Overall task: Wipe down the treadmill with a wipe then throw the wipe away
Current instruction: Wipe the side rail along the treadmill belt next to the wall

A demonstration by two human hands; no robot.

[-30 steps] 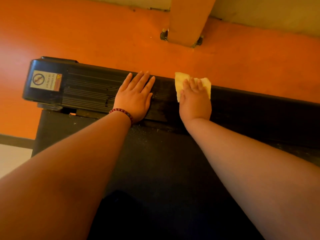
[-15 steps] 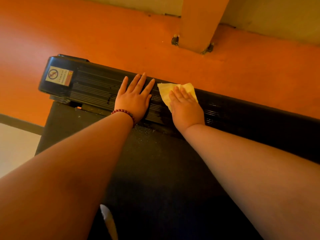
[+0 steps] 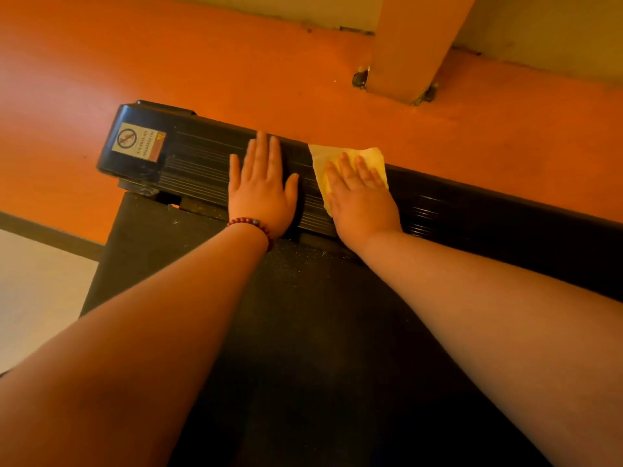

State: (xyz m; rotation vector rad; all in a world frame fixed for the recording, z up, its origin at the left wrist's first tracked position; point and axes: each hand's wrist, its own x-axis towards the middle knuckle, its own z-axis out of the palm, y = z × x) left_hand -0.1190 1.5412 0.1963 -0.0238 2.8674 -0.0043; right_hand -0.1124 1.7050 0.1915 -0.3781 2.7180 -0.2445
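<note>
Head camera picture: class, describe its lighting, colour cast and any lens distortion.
Head view: a warm orange cast throughout; the treadmill belt sinks into near-black shadow; faint sheen lines on the ribbed side rail; the wipe is the brightest patch; the wide-angle lens makes the forearms loom large.

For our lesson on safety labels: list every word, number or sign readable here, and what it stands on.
Sticker on the end of the treadmill: a red crossed-out circle and a small warning triangle.
Its printed words: upside down and too blurred to read.
No other text or numbers visible.
</note>
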